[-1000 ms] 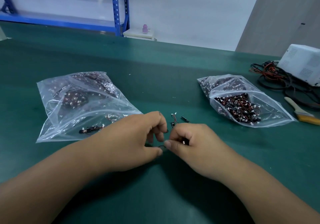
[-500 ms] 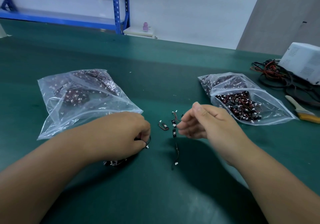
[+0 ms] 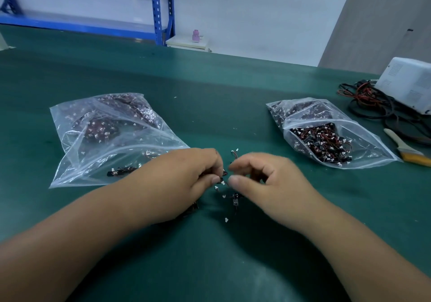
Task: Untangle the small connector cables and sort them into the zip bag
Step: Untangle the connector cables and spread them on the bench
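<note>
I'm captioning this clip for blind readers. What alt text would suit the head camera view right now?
A person's left hand pinches a tangle of small connector cables over a green table, with thumb and forefinger of the right hand beside it, grip unclear. A left zip bag and a right zip bag, both clear and holding cables, flank the hands.

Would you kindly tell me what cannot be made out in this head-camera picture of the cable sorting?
Head view: most of the connector cables lie hidden under the left hand, which grips them.
Head view: whether the right hand pinches a cable; motion blur, wires too small.
Head view: the white box and brush are cut off by the right edge.
Head view: the left zip bag; contents blurred behind crinkled plastic.
</note>
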The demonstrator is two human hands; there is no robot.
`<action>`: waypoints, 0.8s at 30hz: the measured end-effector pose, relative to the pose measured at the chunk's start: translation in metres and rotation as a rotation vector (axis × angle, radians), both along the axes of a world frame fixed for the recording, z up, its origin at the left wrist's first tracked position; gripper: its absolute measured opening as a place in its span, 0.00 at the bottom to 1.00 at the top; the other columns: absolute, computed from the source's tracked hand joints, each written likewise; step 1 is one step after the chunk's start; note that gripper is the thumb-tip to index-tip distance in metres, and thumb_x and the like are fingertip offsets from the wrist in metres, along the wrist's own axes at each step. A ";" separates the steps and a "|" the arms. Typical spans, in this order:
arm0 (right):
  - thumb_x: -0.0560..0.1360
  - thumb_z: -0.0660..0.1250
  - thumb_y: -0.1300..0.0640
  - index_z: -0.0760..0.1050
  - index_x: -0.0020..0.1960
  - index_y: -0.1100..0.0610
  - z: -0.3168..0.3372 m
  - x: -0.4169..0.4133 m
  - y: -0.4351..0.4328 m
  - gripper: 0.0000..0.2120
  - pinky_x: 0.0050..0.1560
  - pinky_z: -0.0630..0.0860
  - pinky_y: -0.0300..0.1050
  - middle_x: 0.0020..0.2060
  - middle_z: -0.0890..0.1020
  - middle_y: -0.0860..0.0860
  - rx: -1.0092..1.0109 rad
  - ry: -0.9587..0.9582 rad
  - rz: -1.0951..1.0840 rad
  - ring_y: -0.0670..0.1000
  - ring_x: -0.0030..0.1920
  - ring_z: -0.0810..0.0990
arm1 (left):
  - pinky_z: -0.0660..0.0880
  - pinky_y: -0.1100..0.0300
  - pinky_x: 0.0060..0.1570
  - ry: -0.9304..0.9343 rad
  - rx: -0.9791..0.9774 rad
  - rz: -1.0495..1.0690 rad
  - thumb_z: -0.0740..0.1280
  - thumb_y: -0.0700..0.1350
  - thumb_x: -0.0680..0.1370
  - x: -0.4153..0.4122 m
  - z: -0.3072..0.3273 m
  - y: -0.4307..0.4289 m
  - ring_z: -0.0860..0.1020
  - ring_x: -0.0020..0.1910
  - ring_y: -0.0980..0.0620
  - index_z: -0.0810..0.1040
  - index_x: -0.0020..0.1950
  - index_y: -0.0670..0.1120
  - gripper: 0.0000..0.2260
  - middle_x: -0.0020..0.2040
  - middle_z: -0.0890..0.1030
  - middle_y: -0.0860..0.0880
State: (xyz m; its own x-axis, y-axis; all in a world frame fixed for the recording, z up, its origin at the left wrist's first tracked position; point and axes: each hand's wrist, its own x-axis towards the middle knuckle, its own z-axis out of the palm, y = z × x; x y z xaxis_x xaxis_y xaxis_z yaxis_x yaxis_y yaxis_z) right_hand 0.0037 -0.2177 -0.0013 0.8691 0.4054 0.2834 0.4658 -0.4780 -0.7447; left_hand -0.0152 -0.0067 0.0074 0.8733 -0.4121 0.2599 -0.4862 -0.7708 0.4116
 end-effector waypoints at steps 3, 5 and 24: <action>0.70 0.71 0.46 0.79 0.42 0.50 -0.007 -0.006 0.009 0.08 0.37 0.72 0.39 0.35 0.79 0.44 -0.080 -0.068 0.065 0.45 0.36 0.76 | 0.72 0.63 0.41 -0.019 -0.143 -0.036 0.66 0.50 0.77 -0.003 -0.001 -0.007 0.76 0.43 0.58 0.73 0.49 0.58 0.04 0.43 0.79 0.60; 0.71 0.72 0.47 0.76 0.39 0.53 -0.010 -0.006 0.011 0.10 0.34 0.69 0.42 0.32 0.76 0.48 -0.061 -0.088 0.027 0.46 0.33 0.71 | 0.73 0.61 0.41 -0.010 -0.219 -0.023 0.68 0.48 0.77 -0.004 -0.003 -0.009 0.77 0.42 0.57 0.73 0.50 0.58 0.06 0.43 0.79 0.59; 0.67 0.63 0.53 0.82 0.41 0.50 0.004 0.011 -0.018 0.09 0.37 0.79 0.49 0.35 0.82 0.48 -0.196 0.076 -0.113 0.49 0.34 0.79 | 0.80 0.54 0.41 0.114 -0.469 0.025 0.74 0.41 0.75 0.001 -0.004 -0.004 0.82 0.37 0.54 0.79 0.45 0.55 0.09 0.39 0.83 0.54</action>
